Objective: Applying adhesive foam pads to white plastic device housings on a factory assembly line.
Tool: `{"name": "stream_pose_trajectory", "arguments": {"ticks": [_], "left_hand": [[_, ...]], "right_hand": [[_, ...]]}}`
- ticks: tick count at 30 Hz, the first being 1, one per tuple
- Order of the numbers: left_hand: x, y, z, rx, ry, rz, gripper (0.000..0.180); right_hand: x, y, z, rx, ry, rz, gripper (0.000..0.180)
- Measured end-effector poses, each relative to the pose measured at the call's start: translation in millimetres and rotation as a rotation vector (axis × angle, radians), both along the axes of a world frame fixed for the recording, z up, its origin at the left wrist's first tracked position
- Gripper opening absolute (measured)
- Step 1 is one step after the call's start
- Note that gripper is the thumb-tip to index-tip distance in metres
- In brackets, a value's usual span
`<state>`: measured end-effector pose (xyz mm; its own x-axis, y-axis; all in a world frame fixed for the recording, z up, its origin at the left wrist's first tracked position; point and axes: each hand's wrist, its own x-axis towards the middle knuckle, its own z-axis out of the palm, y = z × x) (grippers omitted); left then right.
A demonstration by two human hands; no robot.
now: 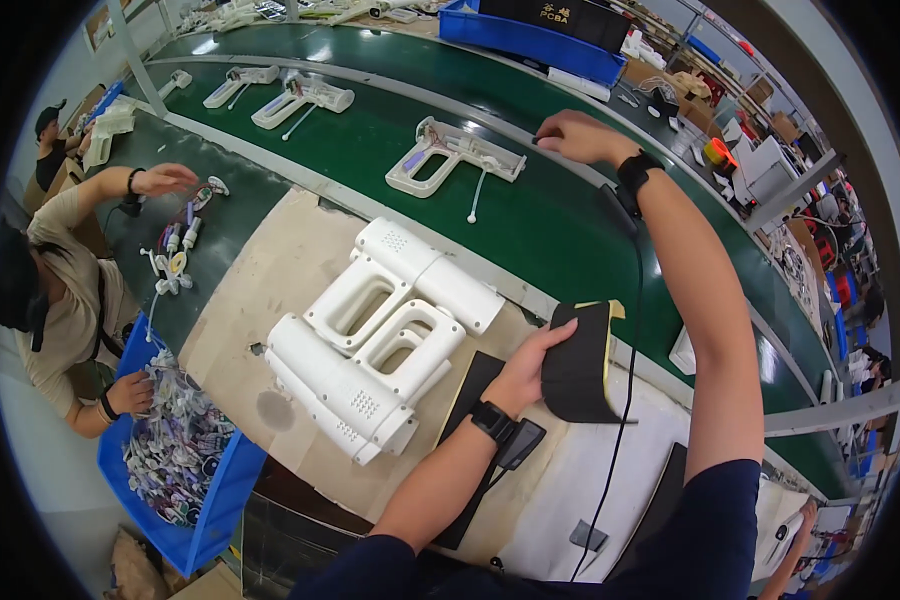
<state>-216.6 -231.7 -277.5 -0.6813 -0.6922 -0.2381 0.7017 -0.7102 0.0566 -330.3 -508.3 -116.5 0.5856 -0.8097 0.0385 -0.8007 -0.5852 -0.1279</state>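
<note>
My left hand (pixel 526 376) grips a black foam sheet (pixel 576 362) with a yellowish backing at its edges, the thumb lying over its face. My right hand (pixel 578 138) is stretched out over the green conveyor belt, its fingers bent together. Something small and dark shows at those fingertips, too small to make out. Nearest to it on the belt lies an open white handle-shaped housing (pixel 434 181) with wires inside. White closed housings (pixel 342 388) with handles rest stacked on the work board, left of my left hand.
More open housings (pixel 303 101) lie farther left on the belt (pixel 370 150). A co-worker (pixel 85 250) sits at the left beside a blue bin (pixel 210 510) of wired parts. Black strips (pixel 470 395) lie on the cardboard-covered board (pixel 245 290). A black cable (pixel 634 370) hangs across the right side.
</note>
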Motion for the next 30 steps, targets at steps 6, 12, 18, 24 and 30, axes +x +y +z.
{"name": "stream_pose_trajectory", "arguments": {"ticks": [6, 12, 18, 24, 30], "left_hand": [[14.3, -11.0, 6.0, 0.001, 0.108, 0.084, 0.026], [18.3, -16.1, 6.0, -0.002, 0.060, 0.172, 0.041], [26.6, -23.2, 13.7, 0.051, 0.007, 0.228, 0.037], [27.3, -20.9, 16.7, 0.093, 0.009, 0.223, 0.029], [22.4, -22.5, 13.2, 0.045, -0.005, 0.225, 0.029]], "right_hand": [[11.5, -64.5, -13.1, -0.003, 0.006, -0.044, 0.029], [53.6, -104.2, -54.1, -0.166, -0.071, -0.037, 0.028], [82.0, -91.9, -107.6, 0.036, -0.201, -0.072, 0.032], [89.8, -97.4, -119.1, -0.039, -0.206, -0.015, 0.033], [76.8, -91.7, -113.7, -0.021, -0.232, -0.061, 0.033]]}}
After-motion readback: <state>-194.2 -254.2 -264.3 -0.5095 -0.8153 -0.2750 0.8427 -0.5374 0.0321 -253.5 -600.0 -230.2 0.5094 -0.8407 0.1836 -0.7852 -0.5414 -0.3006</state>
